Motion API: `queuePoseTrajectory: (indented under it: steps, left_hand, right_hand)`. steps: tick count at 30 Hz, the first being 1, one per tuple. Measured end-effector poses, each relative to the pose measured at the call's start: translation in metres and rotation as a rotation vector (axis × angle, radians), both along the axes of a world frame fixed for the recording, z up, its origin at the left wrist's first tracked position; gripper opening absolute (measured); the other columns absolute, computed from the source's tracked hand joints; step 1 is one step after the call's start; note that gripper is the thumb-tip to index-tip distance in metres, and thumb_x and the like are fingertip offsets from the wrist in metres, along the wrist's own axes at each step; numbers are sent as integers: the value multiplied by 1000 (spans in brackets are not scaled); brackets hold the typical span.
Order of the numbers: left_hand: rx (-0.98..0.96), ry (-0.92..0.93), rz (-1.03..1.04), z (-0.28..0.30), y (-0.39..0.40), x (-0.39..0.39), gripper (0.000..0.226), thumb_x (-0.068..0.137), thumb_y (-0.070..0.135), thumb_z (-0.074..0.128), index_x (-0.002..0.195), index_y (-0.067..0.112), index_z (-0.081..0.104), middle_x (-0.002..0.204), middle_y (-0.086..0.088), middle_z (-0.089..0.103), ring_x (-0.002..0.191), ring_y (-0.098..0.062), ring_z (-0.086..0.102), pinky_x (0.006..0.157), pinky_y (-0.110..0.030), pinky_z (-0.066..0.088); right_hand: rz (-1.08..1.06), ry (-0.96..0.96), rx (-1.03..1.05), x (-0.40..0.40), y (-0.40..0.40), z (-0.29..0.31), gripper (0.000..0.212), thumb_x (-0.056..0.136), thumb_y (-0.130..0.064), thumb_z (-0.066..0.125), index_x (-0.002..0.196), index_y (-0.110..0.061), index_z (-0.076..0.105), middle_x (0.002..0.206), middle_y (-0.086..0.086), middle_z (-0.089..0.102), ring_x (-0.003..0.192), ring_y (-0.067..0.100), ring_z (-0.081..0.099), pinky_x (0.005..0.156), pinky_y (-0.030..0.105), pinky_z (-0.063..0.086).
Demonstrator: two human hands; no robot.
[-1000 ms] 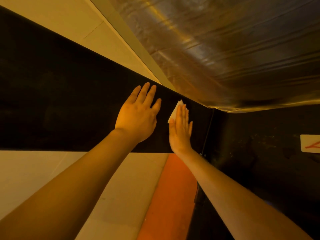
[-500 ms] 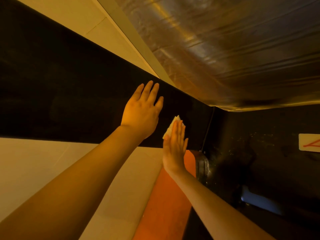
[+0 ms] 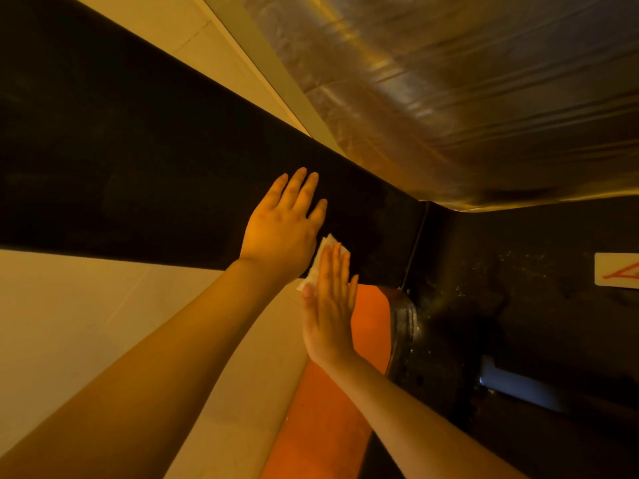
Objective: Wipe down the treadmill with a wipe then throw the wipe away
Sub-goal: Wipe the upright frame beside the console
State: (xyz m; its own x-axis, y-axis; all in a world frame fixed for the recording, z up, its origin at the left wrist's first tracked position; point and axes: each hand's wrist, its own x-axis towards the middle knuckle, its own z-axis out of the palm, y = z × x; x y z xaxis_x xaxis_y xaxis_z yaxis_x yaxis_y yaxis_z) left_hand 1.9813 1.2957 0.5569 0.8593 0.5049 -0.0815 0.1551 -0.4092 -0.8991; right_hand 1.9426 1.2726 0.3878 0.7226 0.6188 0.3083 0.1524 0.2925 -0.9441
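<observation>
A white wipe [image 3: 325, 261] is pressed flat under the straight fingers of the right hand [image 3: 328, 305] against the lower edge of the treadmill's black panel [image 3: 138, 174]. The left hand [image 3: 283, 229] is laid flat on the same panel just beside it, fingers extended, nothing held. An orange strip [image 3: 332, 420] is seen below.

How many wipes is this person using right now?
1. A single white wipe sits under the right hand's flat fingers, pressed against the black treadmill surface, beside the left hand. Others may be hidden.
</observation>
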Motion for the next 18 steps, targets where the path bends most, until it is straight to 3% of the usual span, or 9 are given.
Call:
queuePoseTrajectory:
  steps: [7, 11, 18]
  left_hand:
    - [0, -3, 3, 0, -1, -1, 59, 105, 40, 29, 158, 22, 10, 165, -16, -6, 152, -35, -10, 120, -48, -7]
    - [18, 5, 28, -2, -4, 1, 60, 105, 40, 32, 158, 23, 9, 165, -17, -7, 151, -36, -10, 120, -49, -6]
    - [26, 62, 45, -11, -4, 5, 62, 104, 37, 35, 158, 22, 8, 165, -16, -6, 152, -36, -10, 120, -51, -5]
  right_hand:
    - [2, 105, -112, 28, 12, -17, 80, 84, -79, -11, 152, -38, -12, 161, -18, -16, 148, 1, -20, 121, 46, -15]
    - [22, 94, -212, 48, 11, -30, 87, 77, -83, -18, 151, -37, -14, 163, -14, -14, 149, 5, -18, 122, 48, -12]
    - [26, 44, -126, 38, 8, -22, 78, 90, -72, -8, 157, -32, -11, 165, -12, -14, 148, 1, -20, 119, 38, -16]
